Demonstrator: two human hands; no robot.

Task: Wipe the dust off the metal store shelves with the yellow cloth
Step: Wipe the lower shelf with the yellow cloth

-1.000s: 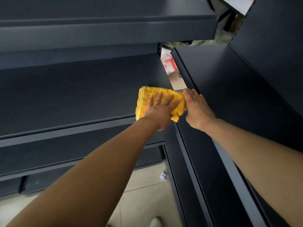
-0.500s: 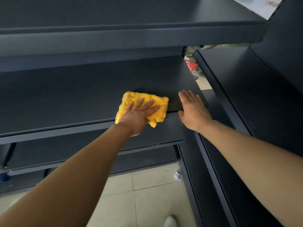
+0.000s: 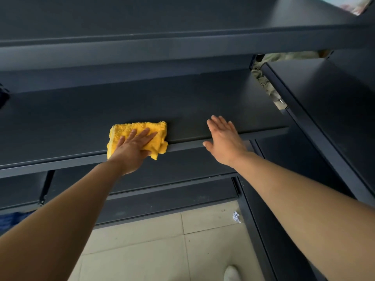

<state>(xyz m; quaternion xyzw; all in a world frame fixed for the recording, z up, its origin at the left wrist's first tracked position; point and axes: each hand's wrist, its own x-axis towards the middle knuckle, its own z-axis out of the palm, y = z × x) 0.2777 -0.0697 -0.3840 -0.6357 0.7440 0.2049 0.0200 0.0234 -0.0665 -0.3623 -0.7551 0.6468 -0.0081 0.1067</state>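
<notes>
A folded yellow cloth [image 3: 129,129] lies on the front part of a dark metal shelf [image 3: 81,122], one corner hanging over the front lip. My left hand [image 3: 133,151] presses flat on the cloth with fingers spread. My right hand [image 3: 225,139] rests flat and empty on the same shelf's front edge, a hand's width to the right of the cloth, fingers apart.
Another dark shelf [image 3: 162,43] overhangs above, and lower shelves [image 3: 172,169] sit below. A second shelf unit [image 3: 328,110] meets this one at the right corner. Tiled floor [image 3: 154,248] lies beneath, with a crumpled paper scrap [image 3: 236,217] and a shoe tip [image 3: 231,273].
My left hand has slid the cloth leftward along the shelf, away from the right corner. My right hand moved from the corner onto the shelf's front edge.
</notes>
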